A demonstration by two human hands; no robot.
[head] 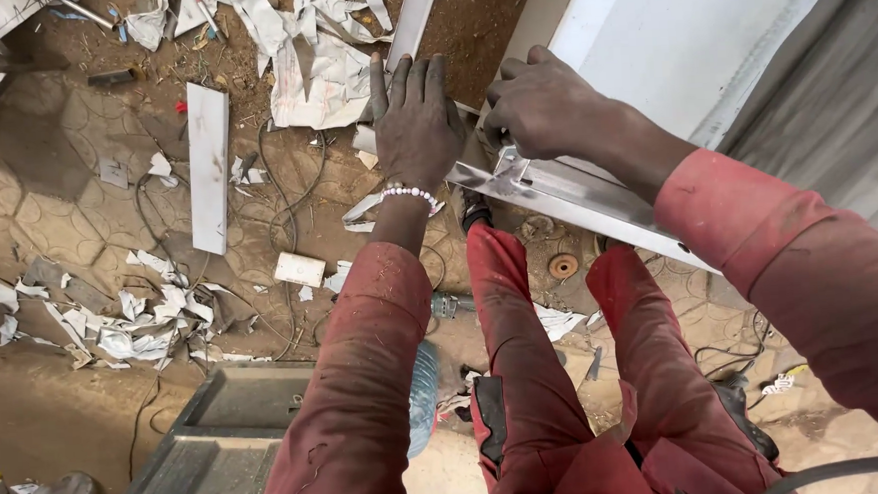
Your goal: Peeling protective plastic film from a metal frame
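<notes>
My left hand (414, 118) lies flat with its fingers stretched out, pressing on the end of a long shiny metal profile (597, 207) that runs off to the right. A white bead bracelet circles that wrist. My right hand (542, 101) is curled into a fist just right of it, gripping a small metal bracket or tool (508, 161) set against the profile's upper edge. What exactly it grips is partly hidden by the fingers. Both arms wear red sleeves, and my red trouser legs show below the profile.
A large white panel (688, 33) leans at the upper right. Torn white paper scraps (319, 63), a white metal strip (208, 164), cables (286, 200) and a round grinding disc (563, 266) litter the paved ground. A grey metal frame (209, 439) sits at the lower left.
</notes>
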